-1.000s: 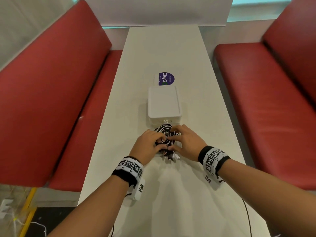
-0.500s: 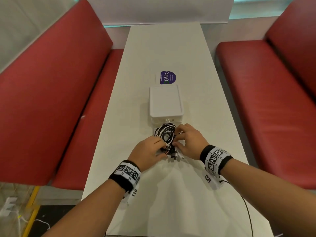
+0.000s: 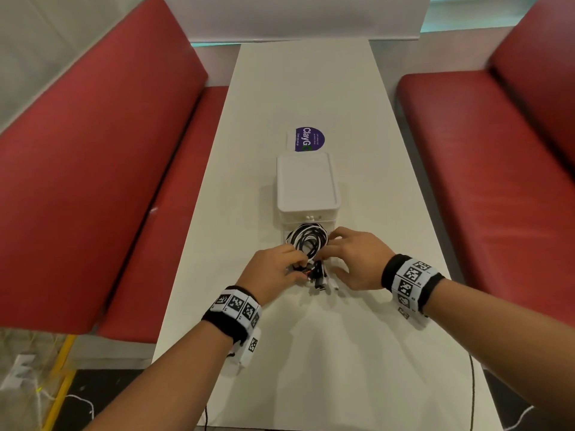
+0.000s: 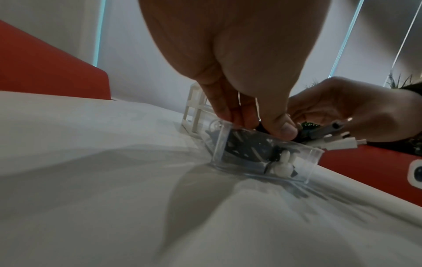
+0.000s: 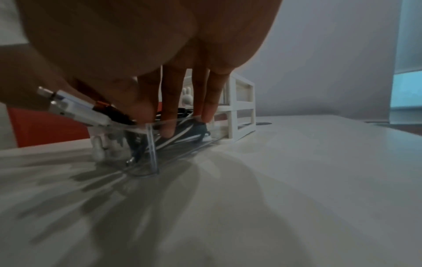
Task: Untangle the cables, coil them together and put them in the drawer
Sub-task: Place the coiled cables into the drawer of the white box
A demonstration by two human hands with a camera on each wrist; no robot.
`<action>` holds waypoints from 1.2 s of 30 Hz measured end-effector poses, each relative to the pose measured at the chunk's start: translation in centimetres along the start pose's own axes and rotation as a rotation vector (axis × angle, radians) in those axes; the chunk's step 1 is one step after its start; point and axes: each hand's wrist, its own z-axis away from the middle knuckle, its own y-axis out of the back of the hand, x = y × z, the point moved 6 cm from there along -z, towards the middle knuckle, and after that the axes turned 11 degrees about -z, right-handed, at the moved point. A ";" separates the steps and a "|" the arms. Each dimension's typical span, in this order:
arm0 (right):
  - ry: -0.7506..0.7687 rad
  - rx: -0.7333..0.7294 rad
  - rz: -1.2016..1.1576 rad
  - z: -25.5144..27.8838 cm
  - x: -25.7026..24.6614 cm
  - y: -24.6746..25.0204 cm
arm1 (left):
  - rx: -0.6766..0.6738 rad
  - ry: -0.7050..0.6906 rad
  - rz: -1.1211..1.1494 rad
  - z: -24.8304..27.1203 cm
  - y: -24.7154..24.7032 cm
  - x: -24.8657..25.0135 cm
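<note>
Nearest the camera, the left hand (image 3: 273,270) pinches the bundle's plug ends (image 4: 328,142) at the front lip of the clear drawer (image 4: 297,166), thumb and fingers curled onto them. Just beside it, the right hand (image 3: 354,259) presses straight fingers (image 5: 169,115) down into the coiled cables (image 3: 308,241), which lie partly inside the pulled-out drawer, their plugs poking over its front wall. Beyond stands the white drawer unit (image 3: 306,185) on the table (image 3: 311,88). The cables look light, soft and springy, likely to uncoil if released; holding them across the gathered loops seems safest.
</note>
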 end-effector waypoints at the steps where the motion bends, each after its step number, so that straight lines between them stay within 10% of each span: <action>1: 0.010 -0.031 0.010 0.1 -0.1 0.2 | -0.021 -0.009 0.006 0.1 0.0 -0.2; 10: 0.299 -0.045 0.216 -2.1 -1.2 -0.4 | -0.110 0.090 0.042 -0.8 0.6 -0.9; 36: 0.449 -0.213 0.285 -1.7 -1.0 -2.7 | -0.024 0.349 0.104 2.0 -0.5 -2.1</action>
